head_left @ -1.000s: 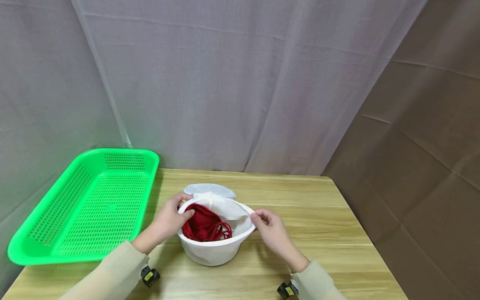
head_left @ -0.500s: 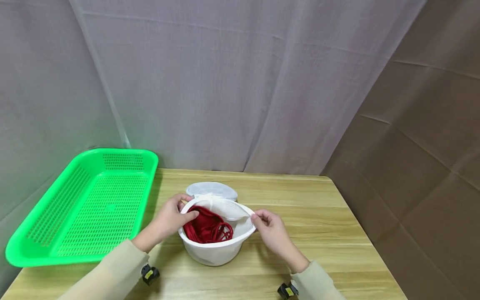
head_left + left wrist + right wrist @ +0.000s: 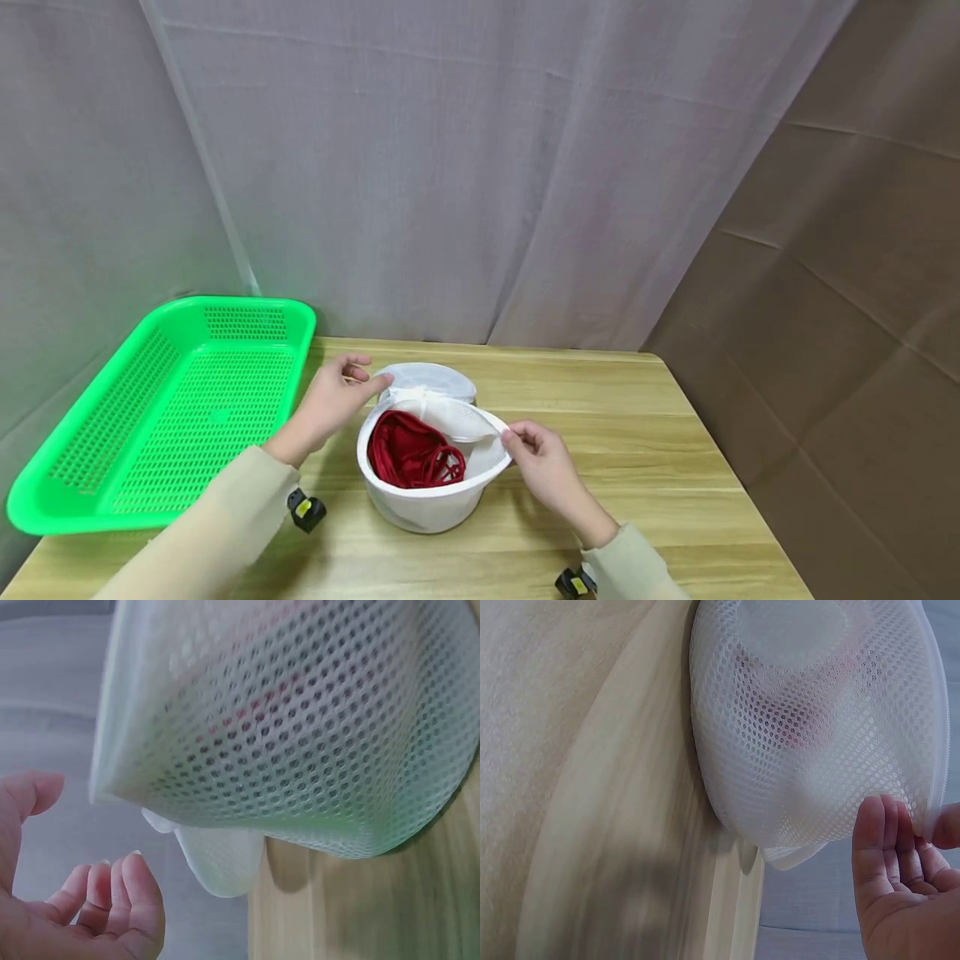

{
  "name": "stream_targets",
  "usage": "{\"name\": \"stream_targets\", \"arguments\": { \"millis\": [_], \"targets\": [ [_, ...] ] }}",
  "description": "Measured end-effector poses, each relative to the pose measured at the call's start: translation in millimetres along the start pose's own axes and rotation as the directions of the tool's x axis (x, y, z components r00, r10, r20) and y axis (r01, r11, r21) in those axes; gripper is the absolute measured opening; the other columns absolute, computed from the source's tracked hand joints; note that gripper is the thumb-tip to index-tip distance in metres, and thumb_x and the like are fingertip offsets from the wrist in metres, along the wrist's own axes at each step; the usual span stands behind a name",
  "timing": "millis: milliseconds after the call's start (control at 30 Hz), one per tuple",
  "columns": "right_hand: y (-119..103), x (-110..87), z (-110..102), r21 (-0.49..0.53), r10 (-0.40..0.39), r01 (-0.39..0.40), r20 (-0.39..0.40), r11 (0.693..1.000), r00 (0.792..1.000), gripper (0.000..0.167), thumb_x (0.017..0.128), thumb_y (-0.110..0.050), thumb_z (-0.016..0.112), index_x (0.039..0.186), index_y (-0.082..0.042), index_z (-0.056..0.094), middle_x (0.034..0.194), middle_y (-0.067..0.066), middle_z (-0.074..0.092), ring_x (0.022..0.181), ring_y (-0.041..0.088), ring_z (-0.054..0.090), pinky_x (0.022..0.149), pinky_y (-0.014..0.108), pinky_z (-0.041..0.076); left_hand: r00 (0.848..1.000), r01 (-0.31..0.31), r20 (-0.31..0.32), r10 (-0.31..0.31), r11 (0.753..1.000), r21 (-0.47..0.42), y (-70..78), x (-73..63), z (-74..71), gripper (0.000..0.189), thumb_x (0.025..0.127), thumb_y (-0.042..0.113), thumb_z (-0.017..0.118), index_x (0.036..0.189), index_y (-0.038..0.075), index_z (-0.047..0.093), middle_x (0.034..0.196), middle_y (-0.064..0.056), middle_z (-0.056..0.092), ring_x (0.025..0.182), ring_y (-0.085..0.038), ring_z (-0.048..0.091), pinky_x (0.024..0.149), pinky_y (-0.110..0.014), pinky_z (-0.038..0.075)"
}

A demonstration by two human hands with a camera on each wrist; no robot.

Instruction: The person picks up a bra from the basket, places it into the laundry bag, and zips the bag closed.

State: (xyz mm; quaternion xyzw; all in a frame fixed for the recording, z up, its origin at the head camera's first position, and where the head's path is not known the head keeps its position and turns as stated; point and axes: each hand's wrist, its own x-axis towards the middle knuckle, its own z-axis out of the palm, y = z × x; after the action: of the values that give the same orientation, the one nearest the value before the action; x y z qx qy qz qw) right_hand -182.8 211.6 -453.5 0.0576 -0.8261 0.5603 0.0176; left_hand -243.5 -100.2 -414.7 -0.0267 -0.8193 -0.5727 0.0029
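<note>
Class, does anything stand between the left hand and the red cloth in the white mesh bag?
Yes, from the side: the left wall of the white mesh bag stands between the left hand, outside, and the red cloth inside. From above, nothing visible covers the cloth; the white flap lies behind the opening.

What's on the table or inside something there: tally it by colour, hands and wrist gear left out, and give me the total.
Green: 1, the basket
White: 1, the mesh bag, its open lid included
Red: 1, the fabric bundle inside the bag
Total: 3
</note>
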Motion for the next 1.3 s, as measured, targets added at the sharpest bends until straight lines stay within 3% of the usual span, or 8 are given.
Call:
{"name": "stream_targets", "arguments": {
  "millis": [200, 333, 467, 700, 867, 1133, 1300],
  "targets": [
    [1.4, -0.8, -0.3, -0.005, -0.002, 0.002, 0.004, 1.0, 1.0, 0.015, 0.097, -0.014, 0.058, 0.099, -0.002, 0.067, 0.084, 0.01, 0.067, 0.074, 0.022, 0.065, 0.073, 0.046, 0.054, 0.995, 0.093, -0.009, -0.095, 0.992, -0.084, -2.4, 14.7, 1.4, 0.063, 0.083, 0.039, 0.075, 0.128, 0.002, 0.049, 0.11, -0.017, 0.052, 0.083, -0.026, 0.06, 0.075, -0.037, 0.053],
    [2.7, -1.6, -0.2, -0.008, -0.012, 0.012, 0.008, 1.0, 1.0, 0.013, 0.097, -0.014, 0.059, 0.097, -0.003, 0.067, 0.083, 0.009, 0.067, 0.073, 0.021, 0.064, 0.072, 0.045, 0.055, 0.99, 0.133, -0.029, -0.137, 0.985, -0.114, -8.5, 22.7, 3.3, 0.064, 0.084, 0.037, 0.075, 0.129, 0.002, 0.048, 0.111, -0.017, 0.05, 0.088, -0.029, 0.059, 0.08, -0.041, 0.053],
    [3.7, -2.3, 0.3, 0.003, -0.032, 0.032, 0.009, 0.999, 0.999, 0.014, 0.097, -0.013, 0.059, 0.097, -0.001, 0.067, 0.083, 0.009, 0.067, 0.073, 0.021, 0.065, 0.072, 0.045, 0.055, 0.988, 0.146, -0.04, -0.152, 0.982, -0.122, -16.8, 30.4, 6.4, 0.064, 0.084, 0.036, 0.074, 0.129, 0.0, 0.047, 0.112, -0.018, 0.049, 0.093, -0.034, 0.059, 0.082, -0.044, 0.052],
    [1.8, -3.1, 1.6, -0.006, -0.021, 0.021, 0.006, 1.0, 1.0, 0.014, 0.097, -0.013, 0.058, 0.098, -0.002, 0.067, 0.083, 0.007, 0.068, 0.073, 0.02, 0.066, 0.072, 0.046, 0.055, 0.982, 0.184, -0.048, -0.185, 0.983, -0.024, -31.9, 38.5, 13.7, 0.071, 0.084, 0.04, 0.073, 0.132, -0.004, 0.046, 0.117, -0.02, 0.053, 0.096, -0.028, 0.056, 0.076, -0.035, 0.049],
    [2.5, -3.7, 1.9, 0.003, -0.04, 0.039, 0.011, 0.999, 0.999, 0.017, 0.097, -0.014, 0.058, 0.099, 0.001, 0.066, 0.084, 0.009, 0.068, 0.072, 0.02, 0.065, 0.071, 0.045, 0.055, 0.98, 0.195, -0.051, -0.195, 0.981, 0.012, -37.8, 39.8, 17.8, 0.069, 0.085, 0.04, 0.071, 0.131, -0.005, 0.047, 0.115, -0.021, 0.056, 0.099, -0.03, 0.056, 0.078, -0.038, 0.049],
    [2.4, -3.9, 1.8, 0.008, -0.031, 0.031, 0.016, 0.999, 0.999, 0.017, 0.097, -0.013, 0.059, 0.098, 0.002, 0.066, 0.085, 0.011, 0.068, 0.073, 0.018, 0.065, 0.071, 0.042, 0.055, 0.981, 0.191, 0.007, -0.191, 0.977, -0.098, -40.7, 38.7, 24.0, 0.062, 0.087, 0.024, 0.069, 0.13, -0.01, 0.04, 0.11, -0.024, 0.055, 0.086, -0.025, 0.062, 0.072, -0.032, 0.053],
    [-23.5, -11.8, 2.0, -0.001, -0.003, 0.003, 0.021, 1.0, 1.0, 0.015, 0.097, -0.004, 0.056, 0.099, 0.008, 0.064, 0.086, 0.017, 0.067, 0.073, 0.02, 0.064, 0.068, 0.031, 0.055, 0.981, 0.193, 0.018, -0.192, 0.975, -0.11, -40.7, 38.7, 24.9, 0.061, 0.086, 0.017, 0.069, 0.131, -0.011, 0.038, 0.11, -0.024, 0.051, 0.088, -0.026, 0.058, 0.072, -0.032, 0.052]
  ]
}}
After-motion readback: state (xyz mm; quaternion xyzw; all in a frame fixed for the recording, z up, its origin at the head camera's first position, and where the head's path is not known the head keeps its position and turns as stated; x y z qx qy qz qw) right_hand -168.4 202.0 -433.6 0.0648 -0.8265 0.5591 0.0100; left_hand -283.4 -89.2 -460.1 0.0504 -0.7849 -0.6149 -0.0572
